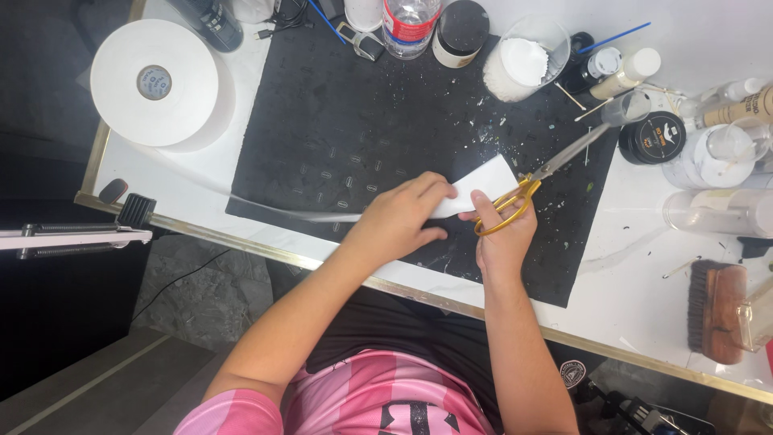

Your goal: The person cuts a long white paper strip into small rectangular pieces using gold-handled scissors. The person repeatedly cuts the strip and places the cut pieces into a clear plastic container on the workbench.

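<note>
White paper strip [483, 184] is pinched between the thumb and fingers of the left hand [398, 219], near the middle of the black mat [338, 121]. Gold-handled scissors [531, 181] are gripped by the right hand [503, 238], whose fingers are threaded through the loops; the blades are parted and pointed toward 2 o'clock, just beside the strip's right end. From the left hand the strip is trailed toward 10 o'clock, where a large white roll [155, 83] is lying on the surface [644, 274]. At 3 o'clock a wooden brush [715, 310] is seen, and jars and bottles [668, 137] are crowded at 1 o'clock.
</note>
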